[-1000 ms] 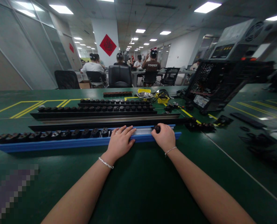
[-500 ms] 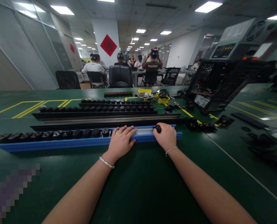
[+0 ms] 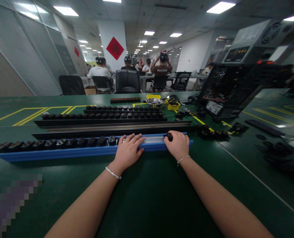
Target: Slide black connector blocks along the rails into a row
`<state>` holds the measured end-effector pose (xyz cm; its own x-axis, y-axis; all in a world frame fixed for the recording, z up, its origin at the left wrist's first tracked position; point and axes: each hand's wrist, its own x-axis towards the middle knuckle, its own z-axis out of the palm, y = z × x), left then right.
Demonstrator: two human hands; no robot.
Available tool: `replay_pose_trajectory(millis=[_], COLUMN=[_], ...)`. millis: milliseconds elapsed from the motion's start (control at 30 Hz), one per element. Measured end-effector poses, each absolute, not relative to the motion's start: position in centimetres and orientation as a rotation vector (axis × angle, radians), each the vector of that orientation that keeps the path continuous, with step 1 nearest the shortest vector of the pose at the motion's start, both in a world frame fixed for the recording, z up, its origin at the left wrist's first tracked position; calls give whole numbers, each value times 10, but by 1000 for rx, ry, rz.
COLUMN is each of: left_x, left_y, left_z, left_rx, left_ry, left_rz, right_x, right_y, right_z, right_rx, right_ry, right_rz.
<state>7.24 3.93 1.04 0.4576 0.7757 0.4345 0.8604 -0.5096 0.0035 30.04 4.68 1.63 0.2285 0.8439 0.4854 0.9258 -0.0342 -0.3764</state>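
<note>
A long blue rail (image 3: 62, 153) lies across the green table in front of me, and a row of several small black parts (image 3: 50, 143) sits in its left half. My left hand (image 3: 128, 151) rests flat on the rail near its middle, fingers stretched out beside the last part of the row. My right hand (image 3: 178, 144) is closed on a small black part (image 3: 169, 136) at the rail's right stretch. The silvery channel (image 3: 153, 139) between my hands holds nothing.
Behind the blue rail lie black rails (image 3: 99, 123) carrying more black parts. Loose black parts (image 3: 212, 134) lie to the right. A black open frame case (image 3: 232, 89) stands at the right, with a metal bowl (image 3: 154, 101) and yellow box farther back. Several people sit at far desks.
My right hand with the black part has shifted slightly to the right along the rail. My left hand has stayed in place.
</note>
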Motion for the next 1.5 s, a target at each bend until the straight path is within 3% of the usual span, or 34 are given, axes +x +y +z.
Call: replay_pose_trajectory(millis=[1500], left_x=[73], left_y=[39], left_z=[10], left_rx=[-2495], left_ry=[-1411], left_rz=[-573], right_x=[317], right_y=[46], right_z=[14], right_rx=[-1999], right_ry=[-1566], right_rz=[-147])
